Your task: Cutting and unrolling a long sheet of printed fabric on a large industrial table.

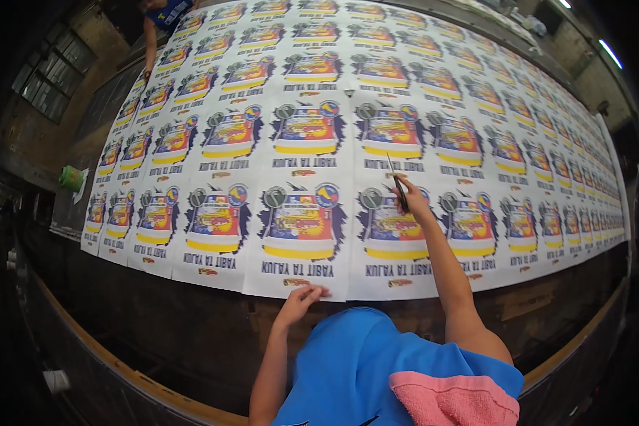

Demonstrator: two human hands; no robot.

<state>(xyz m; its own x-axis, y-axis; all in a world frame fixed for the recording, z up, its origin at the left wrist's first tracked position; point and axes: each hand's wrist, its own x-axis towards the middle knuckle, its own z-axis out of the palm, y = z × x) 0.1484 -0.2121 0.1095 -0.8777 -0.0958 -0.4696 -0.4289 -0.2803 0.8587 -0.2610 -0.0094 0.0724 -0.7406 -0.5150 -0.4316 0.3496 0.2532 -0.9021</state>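
A large white sheet [348, 170] covers the table, printed in rows of several repeated colourful designs, with vertical cuts or seams between strips. My right hand [410, 199] is closed on black-handled scissors [393, 165], their silver blades pointing away from me over the prints right of the central seam. My left hand [307, 297] rests at the sheet's front edge, just left of that seam, its fingers loosely extended to the right. A pink towel [451, 397] lies over my blue clothing near the lower edge.
A co-worker [163, 14] at the far upper left reaches down to the sheet's left edge with a dark object in hand. A green container [71, 177] stands on the ledge at left. A wooden rail [149, 380] runs around me below the table.
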